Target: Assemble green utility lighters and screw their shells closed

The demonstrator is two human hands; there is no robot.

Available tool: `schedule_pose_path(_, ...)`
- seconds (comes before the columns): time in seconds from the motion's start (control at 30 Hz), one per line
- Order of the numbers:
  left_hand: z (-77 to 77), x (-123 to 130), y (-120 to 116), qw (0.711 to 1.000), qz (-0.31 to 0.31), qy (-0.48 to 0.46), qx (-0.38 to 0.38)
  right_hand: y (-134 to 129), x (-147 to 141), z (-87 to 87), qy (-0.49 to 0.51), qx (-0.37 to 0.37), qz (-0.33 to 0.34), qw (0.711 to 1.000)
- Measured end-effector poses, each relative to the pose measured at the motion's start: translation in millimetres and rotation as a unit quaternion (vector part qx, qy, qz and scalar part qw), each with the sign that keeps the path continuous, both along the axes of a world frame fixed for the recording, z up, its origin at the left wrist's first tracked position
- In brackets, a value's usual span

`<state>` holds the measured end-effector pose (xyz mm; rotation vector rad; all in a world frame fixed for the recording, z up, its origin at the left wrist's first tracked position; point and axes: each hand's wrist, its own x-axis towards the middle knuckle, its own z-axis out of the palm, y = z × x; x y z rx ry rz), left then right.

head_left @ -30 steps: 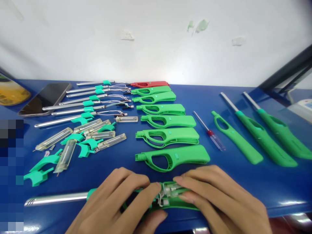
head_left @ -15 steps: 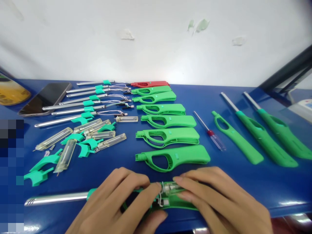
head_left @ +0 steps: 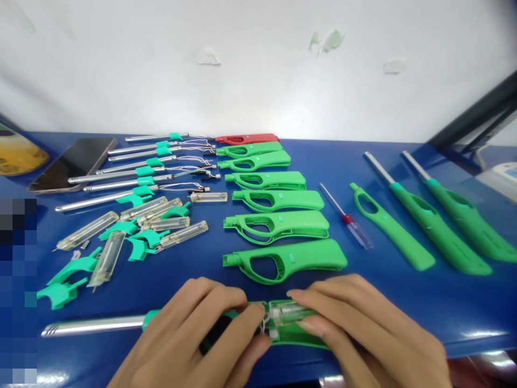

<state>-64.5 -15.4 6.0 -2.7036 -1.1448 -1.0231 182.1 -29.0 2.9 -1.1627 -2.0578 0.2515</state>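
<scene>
A gas lighter lies opened up at the table's near edge, its metal tube (head_left: pixel 97 325) pointing left and its green half-shell (head_left: pixel 299 335) between my hands. My left hand (head_left: pixel 194 334) is closed over the handle; its index finger and thumb pinch around a thin white wire (head_left: pixel 264 322) and a white-tipped part (head_left: pixel 273 334). My right hand (head_left: pixel 375 323) grips the clear fuel tank (head_left: pixel 285 314), which sits in the shell, fingertips on its right end. My fingers hide much of the handle's inside.
Green handle shells (head_left: pixel 299 256) and one red shell (head_left: pixel 250 139) stand in a column behind my hands. Wired metal tubes (head_left: pixel 105 202), loose fuel tanks (head_left: pixel 109 258) and teal triggers (head_left: pixel 60 293) lie left. A screwdriver (head_left: pixel 355 229) and assembled lighters (head_left: pixel 440 237) lie right. A phone (head_left: pixel 75 161) rests far left.
My left thumb has moved up and in against the white-tipped part, covering more of the wire. The right hand stays on the fuel tank, its fingertips slightly shifted.
</scene>
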Motion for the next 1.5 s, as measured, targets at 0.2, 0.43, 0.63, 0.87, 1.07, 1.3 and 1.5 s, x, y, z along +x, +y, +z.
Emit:
schedule_pose_path(0.2,-0.7,-1.2,0.6,1.0,0.0,0.008,0.014,1.1,2.0,3.0,0.004,-0.02,0.016,1.0)
schedule_pose_path(0.43,-2.0,-2.5,1.7,1.0,-0.008,0.016,0.019,0.8,2.7,2.2,0.009,-0.026,0.017,0.999)
schedule_pose_path(0.63,-3.9,-3.9,-1.1,1.0,-0.005,0.015,0.019,-0.8,3.3,1.6,0.012,-0.031,0.037,0.999)
schedule_pose_path(0.87,-4.6,-4.0,0.1,1.0,-0.006,0.014,0.017,1.3,3.3,3.4,-0.01,-0.028,0.022,0.999)
schedule_pose_path(1.07,-2.4,-1.3,1.7,1.0,-0.009,0.01,0.02,0.9,2.4,3.5,-0.019,-0.019,0.016,1.0)
schedule_pose_path(1.3,2.1,-4.4,-1.2,1.0,0.001,0.016,0.013,-0.1,0.8,2.9,0.005,-0.012,0.013,1.0)
schedule_pose_path(1.5,0.0,-2.3,0.2,1.0,0.005,0.008,0.009,2.9,-2.9,7.2,0.026,-0.023,0.012,0.999)
